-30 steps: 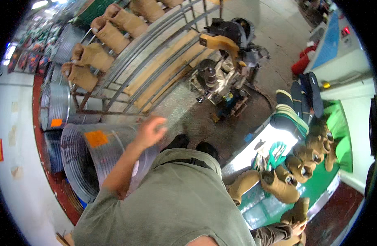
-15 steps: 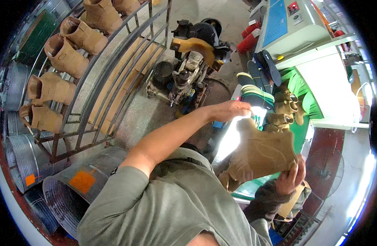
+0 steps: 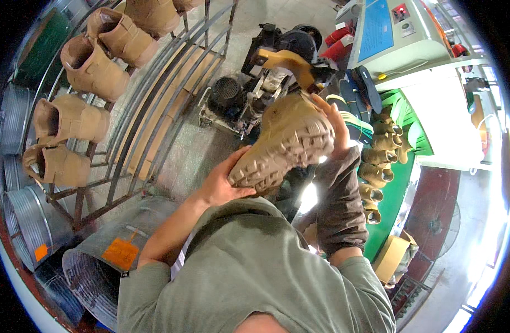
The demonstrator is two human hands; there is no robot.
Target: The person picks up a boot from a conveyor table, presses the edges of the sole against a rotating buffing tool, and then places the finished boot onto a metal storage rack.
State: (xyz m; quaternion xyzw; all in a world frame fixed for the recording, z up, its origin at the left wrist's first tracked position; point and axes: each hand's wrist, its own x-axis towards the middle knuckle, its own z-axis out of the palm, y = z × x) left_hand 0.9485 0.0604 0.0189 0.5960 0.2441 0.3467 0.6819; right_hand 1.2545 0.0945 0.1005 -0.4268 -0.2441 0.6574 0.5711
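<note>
I hold a tan boot (image 3: 282,147) in front of my chest, lying slantwise with its lugged sole turned toward me. My left hand (image 3: 222,180) is closed around the lower left end of the sole. At the upper right end, my right hand (image 3: 335,125) grips the boot, its fingers along the upper. A dark sleeve (image 3: 341,202) covers my right forearm, while the left is bare. Inside the boot I cannot see. Beyond my right hand lie stacked insoles (image 3: 354,125), and a row of tan boots (image 3: 377,175) stands on the green tabletop (image 3: 396,197).
A metal rack (image 3: 122,150) with several tan boots (image 3: 94,69) stands at left. Below it lie large metal drums (image 3: 99,266). Ahead sits a machine with a motor (image 3: 227,91). To the right are a white-and-blue machine (image 3: 399,44) and a cardboard box (image 3: 392,258).
The boot has moved left from over the green table and turned so its sole faces me. My left hand, earlier reaching above it, now grips its lower end.
</note>
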